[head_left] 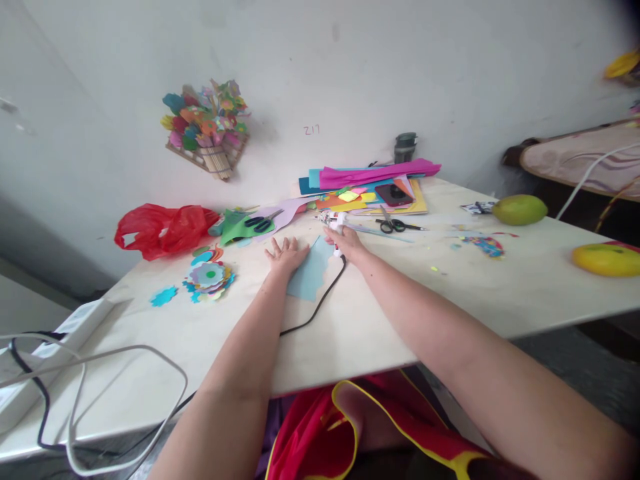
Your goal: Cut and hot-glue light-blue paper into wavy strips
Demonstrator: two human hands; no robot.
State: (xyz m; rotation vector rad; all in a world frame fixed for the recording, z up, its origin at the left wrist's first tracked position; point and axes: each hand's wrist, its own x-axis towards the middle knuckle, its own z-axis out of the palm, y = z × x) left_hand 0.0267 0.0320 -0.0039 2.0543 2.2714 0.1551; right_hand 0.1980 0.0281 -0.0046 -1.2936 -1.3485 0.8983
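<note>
My left hand [287, 257] lies spread on the table, its fingertips pointing away and its thumb at the left edge of a light blue sheet of paper [305, 283]. In my right hand [347, 241] is a white glue gun [337, 230], held over the upper right part of that sheet. A black cord [320, 305] runs from the glue gun's lower end across the table and under my left forearm. Beyond the glue gun's front end lie small white bits that I cannot make out.
Stacked paper flowers [207, 277] and a red plastic bag [165, 230] lie left. Behind are dark scissors [263, 221], black scissors [391, 224], a phone [394, 195] and coloured sheets [370, 177]. Mangoes [520, 210] sit right. A power strip [83, 319] with cables occupies the left edge.
</note>
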